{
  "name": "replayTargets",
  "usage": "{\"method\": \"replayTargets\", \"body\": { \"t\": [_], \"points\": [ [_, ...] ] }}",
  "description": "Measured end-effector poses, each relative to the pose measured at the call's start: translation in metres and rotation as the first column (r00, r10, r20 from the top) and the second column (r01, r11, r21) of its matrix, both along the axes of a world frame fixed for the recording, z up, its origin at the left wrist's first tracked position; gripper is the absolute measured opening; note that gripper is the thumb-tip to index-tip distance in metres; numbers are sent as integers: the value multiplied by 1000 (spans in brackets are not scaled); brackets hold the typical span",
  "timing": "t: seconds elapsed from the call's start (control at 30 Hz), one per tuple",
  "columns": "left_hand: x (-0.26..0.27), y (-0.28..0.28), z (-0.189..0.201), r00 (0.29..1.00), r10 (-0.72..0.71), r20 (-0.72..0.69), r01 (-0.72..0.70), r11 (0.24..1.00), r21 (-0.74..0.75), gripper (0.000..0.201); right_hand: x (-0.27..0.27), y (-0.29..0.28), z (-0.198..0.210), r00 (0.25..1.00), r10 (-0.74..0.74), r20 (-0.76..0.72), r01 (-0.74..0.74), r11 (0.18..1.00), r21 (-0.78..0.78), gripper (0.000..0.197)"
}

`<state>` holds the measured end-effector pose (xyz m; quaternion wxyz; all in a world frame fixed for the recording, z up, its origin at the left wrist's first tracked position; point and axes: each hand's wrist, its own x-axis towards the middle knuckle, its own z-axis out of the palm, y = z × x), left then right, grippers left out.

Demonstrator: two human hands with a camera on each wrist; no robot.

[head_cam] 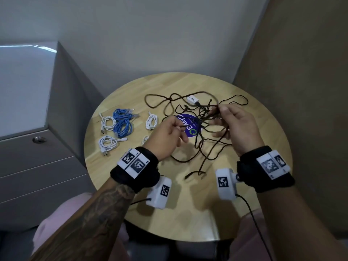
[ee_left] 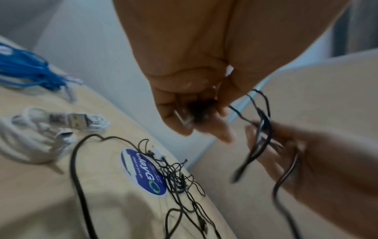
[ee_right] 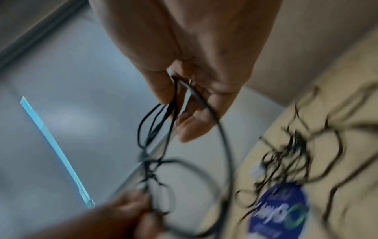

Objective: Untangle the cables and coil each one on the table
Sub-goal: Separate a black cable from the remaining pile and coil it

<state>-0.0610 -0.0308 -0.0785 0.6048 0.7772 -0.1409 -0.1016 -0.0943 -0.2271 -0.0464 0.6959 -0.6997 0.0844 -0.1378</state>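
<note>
A round light-wood table [head_cam: 244, 213] stands in a corner between a plain white wall [head_cam: 150, 34] and a tan wall panel [head_cam: 310, 72]; a grey cabinet with drawers [head_cam: 37, 166] sits just beside it

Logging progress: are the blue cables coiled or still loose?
Coiled. Both blue cables lie in tidy bundles at the table's left side, apart from the black tangle that both hands are working.

An office corner — a small round wooden table [head_cam: 244, 204] beside grey drawer cabinets [head_cam: 37, 166], plain partition walls.
</note>
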Motion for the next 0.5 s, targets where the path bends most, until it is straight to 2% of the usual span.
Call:
{"method": "replayTargets", "body": {
  "t": [0.07,0.13,0.23,0.33,0.4,0.5],
  "points": [
    [7,8,1,990,136,-41,-137,990,-33,28,0,-9,0,993,-118,-9,114,974,-198,22],
    [12,18,7,981,193,-33,-195,978,-69,23,1,-24,2,984,-181,5,176,953,-248,15],
    [14,34,15,984,163,73,-156,983,-94,15,3,-46,0,977,-214,-3,202,923,-327,14],
    [13,44,16,993,119,13,-112,964,-240,23,6,-60,-15,966,-240,-92,169,863,-476,15],
    [13,45,17,995,72,-66,-93,912,-399,26,9,-67,-24,948,-280,-149,152,814,-561,18],
    [18,51,23,984,28,-173,-129,788,-603,27,12,-81,-32,888,-408,-212,156,702,-695,22]
  ]
}}
